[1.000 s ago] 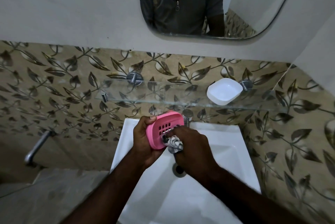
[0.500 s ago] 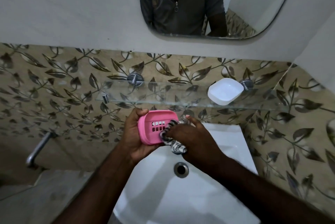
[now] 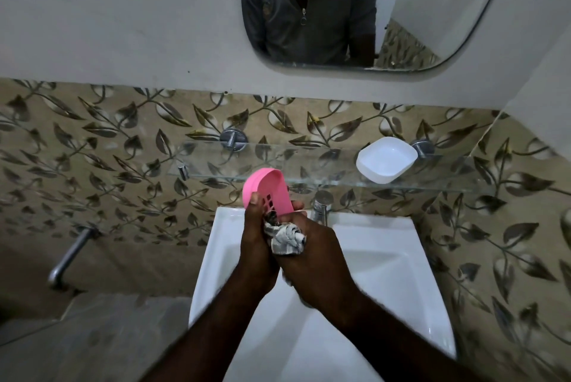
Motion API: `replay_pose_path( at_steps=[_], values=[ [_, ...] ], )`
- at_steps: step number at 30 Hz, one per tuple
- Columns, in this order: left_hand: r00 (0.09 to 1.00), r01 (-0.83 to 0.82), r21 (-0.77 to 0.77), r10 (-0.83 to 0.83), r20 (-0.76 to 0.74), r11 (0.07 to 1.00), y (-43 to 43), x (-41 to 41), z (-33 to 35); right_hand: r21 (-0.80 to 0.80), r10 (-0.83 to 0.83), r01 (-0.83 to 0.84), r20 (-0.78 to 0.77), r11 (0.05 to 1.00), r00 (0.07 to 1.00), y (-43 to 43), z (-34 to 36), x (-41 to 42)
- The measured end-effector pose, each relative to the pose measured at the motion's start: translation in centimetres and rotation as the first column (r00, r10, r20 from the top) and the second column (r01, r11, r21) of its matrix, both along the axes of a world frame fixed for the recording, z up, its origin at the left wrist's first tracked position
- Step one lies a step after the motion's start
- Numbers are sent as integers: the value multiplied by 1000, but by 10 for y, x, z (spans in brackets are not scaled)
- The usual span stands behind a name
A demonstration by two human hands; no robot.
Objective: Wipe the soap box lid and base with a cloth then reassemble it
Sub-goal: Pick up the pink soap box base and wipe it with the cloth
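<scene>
My left hand [image 3: 258,239] grips the pink slotted soap box part [image 3: 272,188], held upright on its end above the back of the white sink [image 3: 386,273]. My right hand [image 3: 312,255] holds a bunched grey-and-white cloth [image 3: 287,238] pressed against the lower end of the pink part. The two hands touch each other. The white soap box part [image 3: 386,159] lies open side up on the glass shelf [image 3: 309,165], to the right and apart from my hands.
A chrome tap [image 3: 321,204] stands at the sink's back edge just right of my hands. A mirror [image 3: 355,10] hangs above the shelf. A metal wall tap [image 3: 69,258] sticks out at the lower left. Leaf-patterned tiles cover the walls.
The pink part has turned from lying sideways to standing upright and risen slightly. My right hand with the cloth has dropped from the part's inside to its lower end.
</scene>
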State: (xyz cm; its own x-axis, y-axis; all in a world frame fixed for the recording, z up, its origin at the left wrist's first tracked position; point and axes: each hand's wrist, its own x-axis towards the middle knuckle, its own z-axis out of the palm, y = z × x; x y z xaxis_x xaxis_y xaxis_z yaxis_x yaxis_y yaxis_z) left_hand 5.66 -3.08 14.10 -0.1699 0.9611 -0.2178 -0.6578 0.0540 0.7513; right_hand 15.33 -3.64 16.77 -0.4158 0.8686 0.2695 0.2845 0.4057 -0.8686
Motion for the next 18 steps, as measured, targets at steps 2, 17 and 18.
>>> replay_pose_path(
  at_steps=[2,17,18],
  values=[
    [998,14,-8,-14,68,1000,0,-5,-1,221,30,-67,166,973,986,1,-4,5],
    [990,125,-107,-118,71,986,-5,-2,1,-23,-116,117,52,993,992,-6,-8,18],
    [991,121,-110,-113,72,987,-5,0,0,-25,-90,92,59,995,994,-8,-5,18]
  ],
)
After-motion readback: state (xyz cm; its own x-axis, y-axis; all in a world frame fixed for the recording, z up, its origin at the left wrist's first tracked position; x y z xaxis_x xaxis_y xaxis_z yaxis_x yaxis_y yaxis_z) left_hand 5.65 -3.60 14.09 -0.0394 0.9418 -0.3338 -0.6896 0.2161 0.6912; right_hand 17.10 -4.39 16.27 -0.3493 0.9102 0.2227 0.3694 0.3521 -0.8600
